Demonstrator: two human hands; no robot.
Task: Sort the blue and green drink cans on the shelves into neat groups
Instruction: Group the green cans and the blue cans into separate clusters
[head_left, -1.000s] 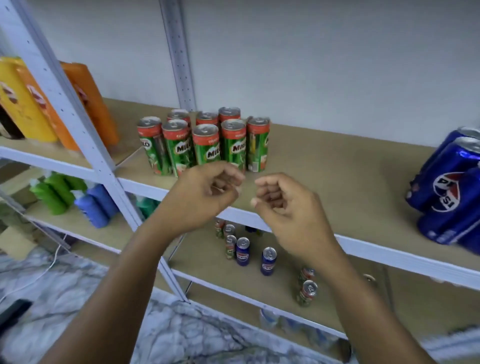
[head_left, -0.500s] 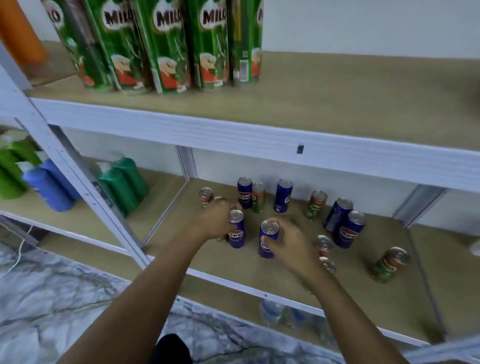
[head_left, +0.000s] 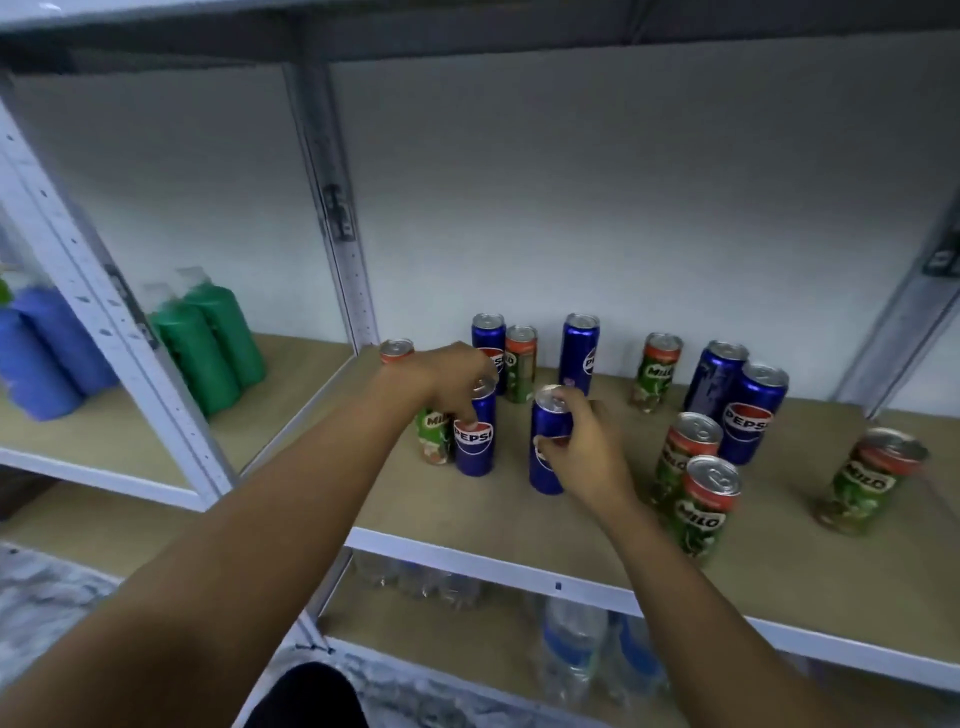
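Blue Pepsi cans and green Milo cans stand mixed on a wooden shelf (head_left: 597, 525). My left hand (head_left: 447, 379) grips a blue Pepsi can (head_left: 475, 444) from above; a green Milo can (head_left: 432, 436) stands right beside it, partly hidden by the hand. My right hand (head_left: 587, 447) grips another blue Pepsi can (head_left: 548, 441) from its right side. Behind stand two blue cans (head_left: 579, 353) and a green can (head_left: 519, 364). To the right are two blue cans (head_left: 750, 413) and several green Milo cans (head_left: 701, 504), one apart (head_left: 872, 480).
A white metal upright (head_left: 332, 208) divides this shelf from the left bay, where green bottles (head_left: 208, 338) and blue bottles (head_left: 41, 358) stand. Clear water bottles (head_left: 571, 649) sit on the shelf below. The wall is close behind the cans.
The view dropped from the upper shelf to the lower one. Both hands came down from in front of the Milo row and now each holds a blue can.
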